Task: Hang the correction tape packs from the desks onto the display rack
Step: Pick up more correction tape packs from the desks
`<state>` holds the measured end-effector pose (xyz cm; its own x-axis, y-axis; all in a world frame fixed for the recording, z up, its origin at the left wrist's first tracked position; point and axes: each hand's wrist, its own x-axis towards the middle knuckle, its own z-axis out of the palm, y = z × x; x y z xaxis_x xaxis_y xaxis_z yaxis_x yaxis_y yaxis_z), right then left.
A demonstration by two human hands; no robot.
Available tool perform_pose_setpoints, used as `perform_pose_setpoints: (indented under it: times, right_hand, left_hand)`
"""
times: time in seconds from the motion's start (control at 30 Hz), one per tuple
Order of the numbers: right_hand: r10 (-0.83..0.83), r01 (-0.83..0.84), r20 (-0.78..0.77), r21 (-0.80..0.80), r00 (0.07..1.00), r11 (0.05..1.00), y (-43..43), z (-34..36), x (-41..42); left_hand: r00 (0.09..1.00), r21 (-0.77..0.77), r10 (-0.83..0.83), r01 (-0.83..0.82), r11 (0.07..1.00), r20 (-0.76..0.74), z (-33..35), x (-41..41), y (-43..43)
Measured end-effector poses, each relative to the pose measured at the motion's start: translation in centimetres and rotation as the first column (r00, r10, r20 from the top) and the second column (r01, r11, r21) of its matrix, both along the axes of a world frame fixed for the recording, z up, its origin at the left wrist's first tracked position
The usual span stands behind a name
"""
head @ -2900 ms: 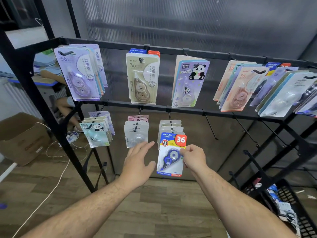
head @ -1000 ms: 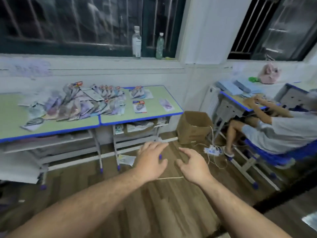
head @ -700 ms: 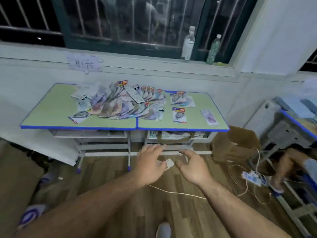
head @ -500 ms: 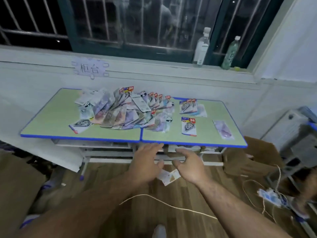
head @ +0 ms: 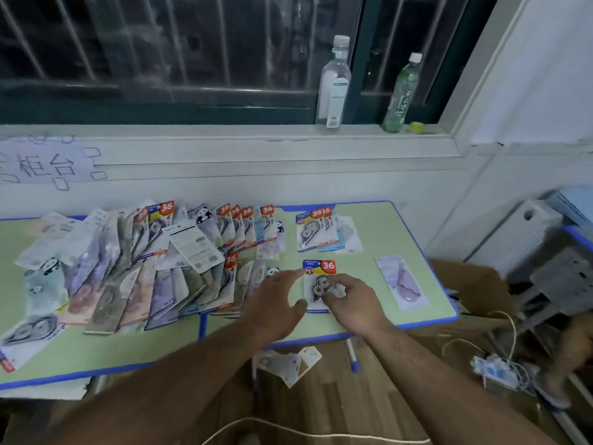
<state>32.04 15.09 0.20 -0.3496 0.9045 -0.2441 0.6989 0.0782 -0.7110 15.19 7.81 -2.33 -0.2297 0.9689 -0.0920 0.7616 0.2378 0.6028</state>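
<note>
Blue-and-red correction tape pack flat on green desk

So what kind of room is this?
Probably a classroom used for sorting shop stock: two school desks pushed together, heaps of correction tape packs on them, and a handwritten sign on the wall.

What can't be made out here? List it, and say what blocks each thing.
Head view only:
- Single pack: lower part covered by the right hand; whether the fingers grip it or only touch it is unclear.
- Left hand: open beside that pack; contact cannot be told.
- Heap of packs: overlapping and blurred, so no count.
- Paper sign: cut off by the left edge.
- Display rack: outside the frame.
</note>
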Motion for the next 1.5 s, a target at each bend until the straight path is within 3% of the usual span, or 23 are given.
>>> perform_pose_setpoints:
  times: [0.17, 0.43, 0.7, 0.9, 1.03, 1.3, 1.5]
  right_hand:
    - [-0.115, 0.117, 0.036, -0.079, 0.993, 0.99, 7.4, -2.2, -1.2]
    - [-0.242, 0.267, 0.145, -0.193, 0.959, 0.944, 19.0, -5.6, -3.8]
    - [-0.323, 0.35, 0.149, -0.234, 0.935, 0.907, 25.5, -8.2, -5.5]
    - [-0.379, 0.378, 0.062, -0.319, 0.924, 0.869, 27.0, -10.3, -7.0]
    - [-0.451, 0.426, 0.043, -0.419, 0.892, 0.802, 27.3, -11.3, -7.1]
    - [-0.499, 0.269, -0.269, -0.589, 0.824, 0.762, 26.0, -11.1, -7.9]
    - [-0.538, 0.18, -0.443, -0.629, 0.717, 0.757, 23.6, -10.3, -7.2]
  left_hand:
    - [0.983, -0.06, -0.016, 0.027, 0.998, 0.182, -2.3, -2.3, 8.9]
    - [0.97, -0.169, 0.016, 0.026, 0.985, 0.244, -5.0, -5.6, 21.8]
    - [0.935, -0.217, 0.269, -0.22, 0.951, 0.231, -8.1, -6.7, 28.1]
    - [0.921, -0.271, 0.322, -0.259, 0.927, 0.221, -9.3, -6.3, 29.1]
    - [0.872, -0.335, 0.391, -0.288, 0.897, 0.296, -9.7, -7.2, 29.7]
    - [0.786, -0.459, 0.401, -0.17, 0.872, 0.471, -9.6, -7.8, 29.8]
    - [0.557, -0.382, 0.373, -0.106, 0.918, 0.742, -8.6, -7.7, 28.6]
